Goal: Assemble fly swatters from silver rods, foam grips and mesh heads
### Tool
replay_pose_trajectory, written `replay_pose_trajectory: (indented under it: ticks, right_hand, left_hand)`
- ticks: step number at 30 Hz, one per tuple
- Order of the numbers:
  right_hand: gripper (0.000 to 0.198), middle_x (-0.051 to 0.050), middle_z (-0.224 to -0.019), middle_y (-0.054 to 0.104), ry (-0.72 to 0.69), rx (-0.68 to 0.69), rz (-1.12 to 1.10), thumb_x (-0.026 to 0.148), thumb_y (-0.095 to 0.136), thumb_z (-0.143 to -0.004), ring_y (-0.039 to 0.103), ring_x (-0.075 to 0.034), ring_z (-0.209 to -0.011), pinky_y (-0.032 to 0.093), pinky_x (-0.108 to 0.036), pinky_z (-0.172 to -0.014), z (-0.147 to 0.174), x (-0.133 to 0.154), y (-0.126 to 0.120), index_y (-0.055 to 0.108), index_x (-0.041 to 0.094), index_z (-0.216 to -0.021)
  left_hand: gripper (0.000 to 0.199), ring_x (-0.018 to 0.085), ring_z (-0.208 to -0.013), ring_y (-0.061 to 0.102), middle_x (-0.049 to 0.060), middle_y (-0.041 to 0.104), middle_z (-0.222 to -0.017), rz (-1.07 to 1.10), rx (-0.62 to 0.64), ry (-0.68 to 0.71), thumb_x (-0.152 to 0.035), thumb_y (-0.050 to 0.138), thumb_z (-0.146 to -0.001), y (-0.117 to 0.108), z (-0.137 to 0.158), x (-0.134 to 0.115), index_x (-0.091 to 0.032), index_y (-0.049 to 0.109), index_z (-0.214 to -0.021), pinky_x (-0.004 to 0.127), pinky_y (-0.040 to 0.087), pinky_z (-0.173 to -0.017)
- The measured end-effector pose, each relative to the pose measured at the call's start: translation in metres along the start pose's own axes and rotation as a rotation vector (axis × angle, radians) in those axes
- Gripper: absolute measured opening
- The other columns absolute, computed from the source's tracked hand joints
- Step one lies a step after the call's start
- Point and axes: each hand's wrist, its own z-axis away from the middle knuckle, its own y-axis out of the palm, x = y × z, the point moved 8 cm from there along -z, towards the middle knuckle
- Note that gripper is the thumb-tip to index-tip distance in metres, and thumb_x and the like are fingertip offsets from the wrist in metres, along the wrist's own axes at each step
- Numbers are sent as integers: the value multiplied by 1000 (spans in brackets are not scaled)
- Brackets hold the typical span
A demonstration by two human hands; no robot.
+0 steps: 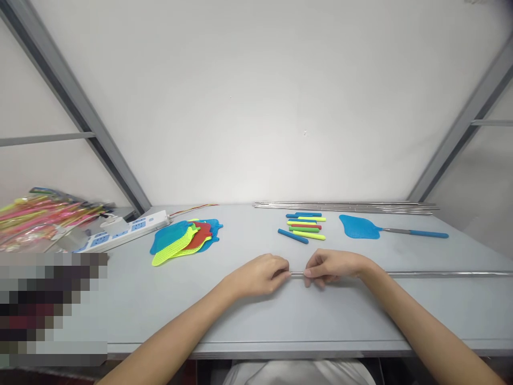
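Observation:
A thin shiny metal rod (449, 274) runs sideways low over the grey table and leaves the picture at the right. My left hand (260, 274) is closed around its left end, which the fingers hide. A short gap to the right, my right hand (331, 266) pinches the same rod between thumb and fingers. Beyond my hands lies a group of coloured plastic handles (305, 228) in blue, yellow, green and red. At the right rests a blue fly swatter (360, 226) with a metal shaft and a blue handle.
Several fly swatter heads (186, 240) overlap at the left. A white power strip (132, 229) and plastic-wrapped colourful items (44, 216) lie farther left. More metal rods (344, 207) lie along the back wall (272, 107). The table's front edge (296, 346) is near me.

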Motion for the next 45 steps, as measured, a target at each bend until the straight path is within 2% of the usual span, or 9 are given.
replay_pose_trajectory:
  ticks: [4, 11, 19, 33, 40, 45]
  right_hand:
    - [37, 2, -52, 43, -40, -13, 27, 42, 46, -72, 31, -4, -44, 21, -19, -41, 1, 5, -2, 61, 9, -79]
    - [34, 4, -51, 37, -54, -40, -6, 38, 46, -71, 24, -3, -41, 16, -20, -38, -1, 7, 2, 61, 8, -78]
    - [32, 3, -51, 37, -67, -33, -23, 37, 46, -72, 23, -3, -41, 15, -20, -39, -4, 8, 8, 60, 9, -76]
    - [32, 4, -47, 38, -15, -93, -48, 38, 48, -69, 22, -3, -38, 15, -20, -37, -8, 6, 9, 61, 9, -73]
    - [35, 3, -49, 38, -78, -66, -20, 40, 47, -70, 27, -4, -43, 20, -20, -41, -3, 17, 8, 61, 9, -77]
    - [34, 3, -50, 41, -123, -48, 7, 40, 46, -72, 31, -5, -45, 24, -19, -43, -1, 25, 8, 61, 10, -78]
  left_hand:
    - [25, 9, -58, 40, 0, 46, -62, 50, -28, -7, -27, 25, -82, 5, 0, -1, -16, 42, -67, 21, 30, -56]
    - [27, 9, -56, 37, -1, 42, -59, 110, -56, -21, -27, 23, -83, 8, -1, 0, -16, 39, -64, 21, 29, -55]
    - [26, 8, -55, 36, -1, 40, -58, 122, -54, 19, -25, 24, -82, 10, -1, -6, -16, 36, -61, 20, 28, -54]
    - [26, 9, -58, 37, 0, 41, -60, 140, -33, -3, -24, 24, -83, 13, -1, -8, -15, 38, -63, 22, 31, -57]
    - [27, 9, -56, 37, 0, 42, -59, 107, -19, -1, -24, 25, -82, 8, -2, -9, -15, 40, -62, 22, 30, -55]
    - [32, 9, -54, 37, 0, 43, -56, 56, 13, -53, -31, 26, -81, 2, -2, -6, -15, 45, -61, 21, 30, -55]
